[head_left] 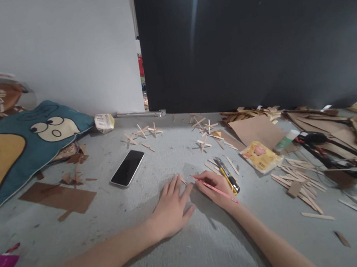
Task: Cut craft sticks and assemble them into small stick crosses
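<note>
My left hand (173, 206) lies flat on the grey floor with its fingers stretched forward; its fingertips rest on a small wooden stick (184, 181). My right hand (214, 187) is closed round a pink pencil (217, 189), whose tip points left toward the stick beside my left fingertips. A yellow and black utility knife (228, 174) lies just right of my right hand.
A black phone (127, 167) lies face up ahead on the left. Several wooden sticks (300, 186), cardboard pieces (255, 131), a yellow packet (261, 156) and a black tool (338, 158) clutter the right. A blue cartoon cushion (15, 150) and brown cardboard (58, 196) lie left. Dark panel behind.
</note>
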`<state>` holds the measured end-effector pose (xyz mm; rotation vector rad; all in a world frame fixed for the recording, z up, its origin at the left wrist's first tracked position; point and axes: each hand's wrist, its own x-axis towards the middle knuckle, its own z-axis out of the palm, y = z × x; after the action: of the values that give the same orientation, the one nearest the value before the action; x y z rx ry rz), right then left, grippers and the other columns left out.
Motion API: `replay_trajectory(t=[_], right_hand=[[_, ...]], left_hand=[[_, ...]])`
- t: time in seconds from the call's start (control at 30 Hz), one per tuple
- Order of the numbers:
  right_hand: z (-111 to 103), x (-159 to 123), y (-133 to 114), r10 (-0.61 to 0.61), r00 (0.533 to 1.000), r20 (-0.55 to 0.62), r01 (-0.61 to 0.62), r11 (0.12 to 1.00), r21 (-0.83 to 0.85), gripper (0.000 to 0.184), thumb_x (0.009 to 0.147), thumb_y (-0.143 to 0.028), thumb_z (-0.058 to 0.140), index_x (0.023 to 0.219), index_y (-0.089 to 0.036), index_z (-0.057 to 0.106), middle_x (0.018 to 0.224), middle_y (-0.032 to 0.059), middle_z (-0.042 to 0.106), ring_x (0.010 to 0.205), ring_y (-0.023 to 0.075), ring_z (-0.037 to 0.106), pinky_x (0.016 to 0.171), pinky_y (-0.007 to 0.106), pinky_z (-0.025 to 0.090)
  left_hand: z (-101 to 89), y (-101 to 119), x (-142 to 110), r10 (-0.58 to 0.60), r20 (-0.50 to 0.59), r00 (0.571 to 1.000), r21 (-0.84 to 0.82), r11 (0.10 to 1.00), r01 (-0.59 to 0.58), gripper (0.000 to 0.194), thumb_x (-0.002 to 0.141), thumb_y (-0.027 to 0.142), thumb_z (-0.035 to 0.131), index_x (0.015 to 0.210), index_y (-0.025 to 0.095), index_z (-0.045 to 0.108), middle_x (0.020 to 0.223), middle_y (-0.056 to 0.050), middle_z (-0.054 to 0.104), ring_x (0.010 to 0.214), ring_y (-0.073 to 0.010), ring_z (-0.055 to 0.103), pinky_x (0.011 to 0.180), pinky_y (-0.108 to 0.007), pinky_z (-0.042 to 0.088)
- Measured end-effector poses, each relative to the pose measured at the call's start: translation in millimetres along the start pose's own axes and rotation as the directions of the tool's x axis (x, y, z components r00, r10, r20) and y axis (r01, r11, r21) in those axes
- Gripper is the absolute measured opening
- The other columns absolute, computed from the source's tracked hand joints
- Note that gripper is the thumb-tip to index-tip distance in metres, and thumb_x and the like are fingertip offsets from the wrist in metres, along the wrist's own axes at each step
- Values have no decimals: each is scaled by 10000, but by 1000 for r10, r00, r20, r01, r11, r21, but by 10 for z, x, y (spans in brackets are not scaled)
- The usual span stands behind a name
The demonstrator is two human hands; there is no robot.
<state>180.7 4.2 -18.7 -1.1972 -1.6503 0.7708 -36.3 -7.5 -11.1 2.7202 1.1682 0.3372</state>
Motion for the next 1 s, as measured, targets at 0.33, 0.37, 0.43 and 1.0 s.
replay_trajectory(t=[0.33,0.37,0.43,1.0], right_hand=[[80,-112,-72,72,994,80,-68,997,-48,275,950,-457,605,805,-223,601,640,2,656,558,156,590,537,252,441],[84,-115,-57,72,993,89,-68,997,-48,276,954,-459,599,809,-224,594,635,-1,652,558,156,588,539,252,440],[87,-115,-37,70,992,101,-66,997,-43,278,962,-457,584,808,-225,581,633,-4,645,559,153,582,543,251,437],[70,-93,-34,88,989,120,-84,996,-43,318,966,-495,573,781,-237,551,617,-6,625,549,155,559,538,261,434]], left_hand=[[5,-21,1,28,-31,999,-12,1000,-28,444,1020,403,550,1418,207,557,1657,-201,352,1527,-427,337,1172,-631,365],[5,-18,2,27,-34,999,-14,1000,-27,441,1017,399,557,1414,206,559,1659,-202,349,1526,-428,338,1173,-635,363],[2,-10,4,25,-34,999,-9,1000,-25,444,1011,393,568,1411,200,560,1661,-209,343,1523,-436,340,1171,-644,363],[-19,9,-4,30,-37,999,-25,999,-31,458,1034,374,502,1463,213,509,1692,-195,296,1552,-426,293,1190,-635,338]])
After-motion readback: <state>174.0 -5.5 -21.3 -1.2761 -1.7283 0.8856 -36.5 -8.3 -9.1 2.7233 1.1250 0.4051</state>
